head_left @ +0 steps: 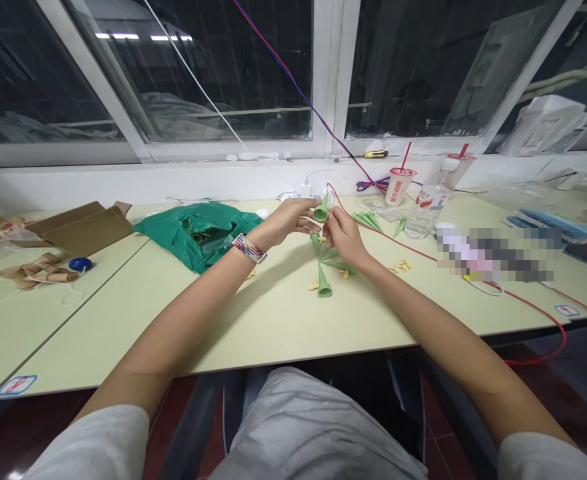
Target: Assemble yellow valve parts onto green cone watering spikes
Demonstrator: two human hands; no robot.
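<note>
My left hand (pixel 287 220) pinches a small green paper cone (pixel 322 211) at its wide end, held above the pale table (pixel 273 320). My right hand (pixel 343 235) is closed just to the right of that cone, fingertips touching it near a small white item I cannot make out. Below the hands, several green cones (pixel 324 279) lie joined in a fan on the table. More loose green cones (pixel 368 220) lie behind my right hand. Small yellow scraps (pixel 401 267) are scattered nearby.
A green plastic bag (pixel 200 232) lies left of my hands, with a cardboard box (pixel 80 227) and tan paper rolls (pixel 38 270) further left. A red-and-white cup (pixel 400 185), a clear bottle (pixel 426 207) and a red cable (pixel 533 300) are on the right.
</note>
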